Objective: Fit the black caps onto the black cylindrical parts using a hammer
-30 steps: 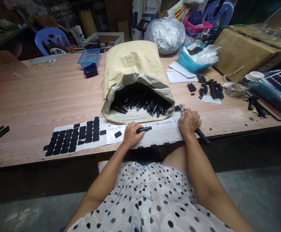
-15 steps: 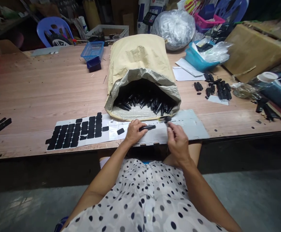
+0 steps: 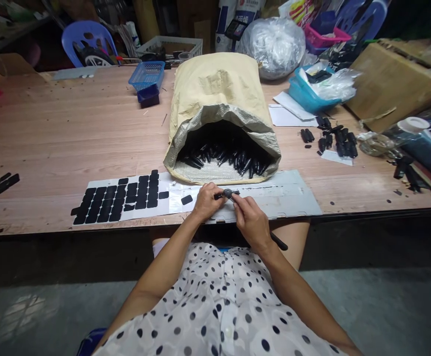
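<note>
Gripping hammer-like tool (image 3: 228,193) in right hand (image 3: 252,222), poking its black handle (image 3: 279,241) out past front edge of work surface (image 3: 89,123); pinching slim black piece (image 3: 237,193) in left hand (image 3: 208,201), holding it over pale board (image 3: 293,193) at middle of front edge; lining tool head up over piece, just beside left fingertips; not making out contact or gap; probably risking a hit fingertip if striking off-line; likely risking a rolling piece if loosening left grip; maybe risking a sliding board if bearing down hard near the edge; passing loose black pad (image 3: 187,199) left of left hand; facing open mouth of cream bag (image 3: 219,69) just behind, showing more black pieces (image 3: 244,163) inside; possibly risking a snag there if swinging wide; spotting blue basket (image 3: 147,74) toward far edge.
</note>
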The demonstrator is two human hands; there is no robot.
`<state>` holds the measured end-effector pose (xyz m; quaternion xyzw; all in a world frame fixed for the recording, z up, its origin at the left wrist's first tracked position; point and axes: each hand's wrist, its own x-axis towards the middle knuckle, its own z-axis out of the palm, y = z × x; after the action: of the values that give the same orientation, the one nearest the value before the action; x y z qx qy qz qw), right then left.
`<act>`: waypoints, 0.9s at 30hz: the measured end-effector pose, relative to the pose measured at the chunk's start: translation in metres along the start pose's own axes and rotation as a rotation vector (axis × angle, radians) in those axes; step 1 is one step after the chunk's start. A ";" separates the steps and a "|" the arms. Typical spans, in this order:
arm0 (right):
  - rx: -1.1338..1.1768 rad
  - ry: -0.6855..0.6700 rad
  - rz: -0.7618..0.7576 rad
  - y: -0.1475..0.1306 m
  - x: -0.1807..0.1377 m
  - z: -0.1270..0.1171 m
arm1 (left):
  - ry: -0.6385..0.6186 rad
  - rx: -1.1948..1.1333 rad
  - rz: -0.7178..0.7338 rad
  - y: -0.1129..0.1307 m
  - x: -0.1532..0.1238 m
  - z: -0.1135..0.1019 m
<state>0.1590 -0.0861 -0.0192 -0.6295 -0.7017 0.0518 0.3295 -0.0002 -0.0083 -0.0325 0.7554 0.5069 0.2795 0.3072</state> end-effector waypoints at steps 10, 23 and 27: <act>0.022 0.082 0.037 0.009 0.000 -0.001 | 0.042 -0.020 -0.002 0.000 -0.002 0.002; -0.335 0.275 0.694 0.123 0.075 -0.036 | 0.118 -0.408 -0.130 -0.002 -0.004 -0.004; -0.427 0.192 0.685 0.132 0.086 -0.027 | 0.128 -0.459 -0.138 -0.002 -0.006 -0.002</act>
<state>0.2859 0.0101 -0.0286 -0.8828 -0.4128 -0.0473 0.2191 -0.0052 -0.0129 -0.0331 0.6101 0.4990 0.4129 0.4563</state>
